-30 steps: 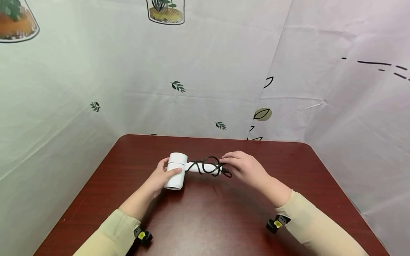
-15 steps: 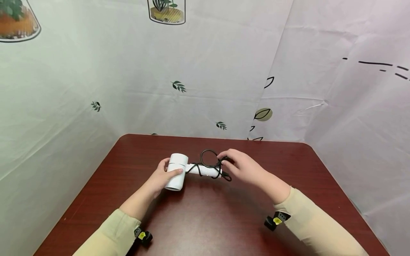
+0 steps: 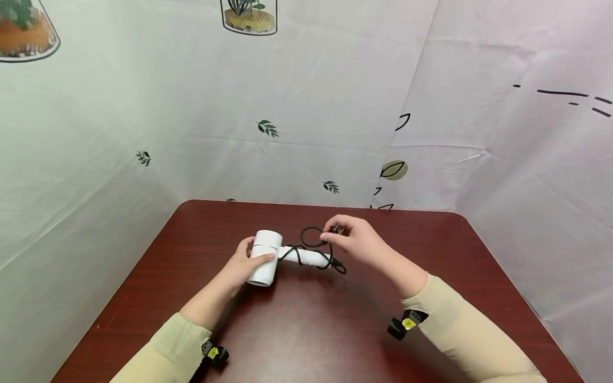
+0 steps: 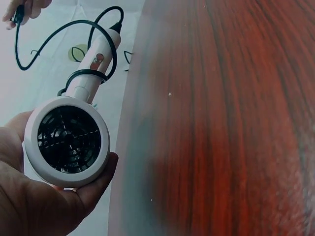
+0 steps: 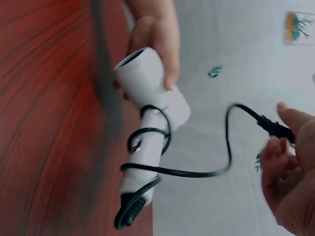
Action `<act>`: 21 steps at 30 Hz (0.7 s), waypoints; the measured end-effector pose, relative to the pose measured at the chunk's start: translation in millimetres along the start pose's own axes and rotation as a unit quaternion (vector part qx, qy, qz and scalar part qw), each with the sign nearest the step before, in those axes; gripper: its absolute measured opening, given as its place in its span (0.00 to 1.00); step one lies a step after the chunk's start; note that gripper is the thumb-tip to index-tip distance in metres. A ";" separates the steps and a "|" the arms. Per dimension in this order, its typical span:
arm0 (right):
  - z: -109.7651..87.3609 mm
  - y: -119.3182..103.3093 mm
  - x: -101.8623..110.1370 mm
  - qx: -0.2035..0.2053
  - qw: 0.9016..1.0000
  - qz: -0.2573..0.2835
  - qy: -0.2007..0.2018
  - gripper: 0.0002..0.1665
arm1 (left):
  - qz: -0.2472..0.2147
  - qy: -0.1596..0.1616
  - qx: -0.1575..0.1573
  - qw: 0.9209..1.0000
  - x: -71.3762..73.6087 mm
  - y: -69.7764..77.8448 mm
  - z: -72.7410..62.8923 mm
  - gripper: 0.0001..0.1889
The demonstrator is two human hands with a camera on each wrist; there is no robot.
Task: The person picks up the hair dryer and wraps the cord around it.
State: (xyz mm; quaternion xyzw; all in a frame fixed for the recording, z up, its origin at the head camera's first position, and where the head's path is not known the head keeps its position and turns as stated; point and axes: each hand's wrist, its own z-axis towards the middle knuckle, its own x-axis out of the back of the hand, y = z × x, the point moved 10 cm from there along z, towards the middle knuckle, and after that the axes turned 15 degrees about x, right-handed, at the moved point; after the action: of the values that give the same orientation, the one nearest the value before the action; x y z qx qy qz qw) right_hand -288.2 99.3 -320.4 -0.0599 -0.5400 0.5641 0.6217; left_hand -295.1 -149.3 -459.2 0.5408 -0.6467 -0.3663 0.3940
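1. Left grip: clamped round the barrel of the dryer, thumb across it.
2. Dryer: located over the counter, between both grips, handle pointing right in the head view. Contact with the counter cannot be determined.
3. Cord: wrapped loosely round the handle; the outer length runs free to the plug.
4. Right grip: pinched on the plug, apart from the handle.
5. Progress (judged): wrapping is partial; the free length is unsecured. Whether winding or unwinding is under way cannot be determined.
6. Containers: printed only. Left jar shows greenery over orange fill; right jar, plants over yellow.
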 end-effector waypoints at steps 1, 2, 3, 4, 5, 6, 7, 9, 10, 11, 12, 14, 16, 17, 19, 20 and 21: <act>-0.1 3.9 -2.4 -0.018 0.999 0.036 -0.009 0.07 | 0.002 0.000 0.000 1.000 0.0 -0.2 0.1 0.44; -0.2 7.2 -5.0 -0.034 0.997 0.071 -0.019 0.08 | 0.002 0.001 0.000 1.000 0.1 -0.2 -0.5 0.44; -0.3 9.5 -7.5 -0.047 0.993 0.100 -0.029 0.10 | 0.003 0.001 0.001 1.000 0.2 -0.3 -0.8 0.44; -0.2 10.9 -9.5 -0.055 0.990 0.124 -0.038 0.11 | 0.004 0.001 0.002 1.000 0.2 -0.5 -1.0 0.44; 0.3 11.5 -11.4 -0.061 0.987 0.144 -0.046 0.13 | 0.005 0.001 0.002 1.000 0.2 -0.9 -0.7 0.44; 1.2 11.6 -12.6 -0.064 0.984 0.157 -0.052 0.14 | 0.006 0.000 0.002 1.000 0.2 -1.3 -0.1 0.44; 2.5 11.1 -13.2 -0.063 0.983 0.163 -0.056 0.14 | 0.006 0.000 0.002 1.000 -0.1 -1.5 0.2 0.44; 6.2 9.5 -12.5 -0.052 0.985 0.152 -0.056 0.14 | 0.009 -0.001 0.001 1.000 -0.6 -1.6 0.7 0.43; 8.8 7.9 -10.9 -0.041 0.989 0.132 -0.053 0.13 | 0.012 -0.002 0.001 1.000 -1.1 -1.4 0.8 0.43; 11.4 6.4 -8.8 -0.029 0.993 0.106 -0.048 0.13 | 0.014 -0.003 0.000 1.000 -1.5 -1.5 1.0 0.42; 14.4 4.3 -6.1 -0.014 0.996 0.075 -0.041 0.12 | 0.017 -0.003 0.000 1.000 -1.8 -2.0 1.8 0.42; 20.3 -0.2 -1.1 0.016 1.000 0.005 -0.026 0.12 | 0.024 -0.001 -0.001 1.000 -2.5 -2.7 2.6 0.42; 25.8 -4.7 3.4 0.040 0.997 -0.063 -0.013 0.13 | 0.030 0.000 -0.001 1.000 -3.5 -3.2 2.7 0.42; 28.5 -6.1 4.6 0.048 0.995 -0.085 -0.009 0.13 | 0.032 0.000 -0.001 0.999 -4.1 -3.4 2.6 0.43; 33.8 -8.1 5.7 0.059 0.991 -0.119 -0.009 0.15 | 0.037 -0.001 -0.003 0.999 -5.9 -2.5 1.0 0.43; 36.5 -8.2 5.7 0.061 0.990 -0.128 -0.014 0.15 | 0.040 -0.002 -0.005 0.999 -6.8 -1.9 0.0 0.43; 39.3 -8.0 5.5 0.061 0.989 -0.134 -0.019 0.15 | 0.043 -0.004 -0.005 0.999 -7.6 -1.5 -0.9 0.42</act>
State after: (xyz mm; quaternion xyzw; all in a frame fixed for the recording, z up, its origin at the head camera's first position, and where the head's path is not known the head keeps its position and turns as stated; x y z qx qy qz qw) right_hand -313.4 79.7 -295.4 0.0622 -0.5192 0.5088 0.6839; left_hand -292.8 -142.1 -461.0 0.5088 -0.6690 -0.3544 0.4098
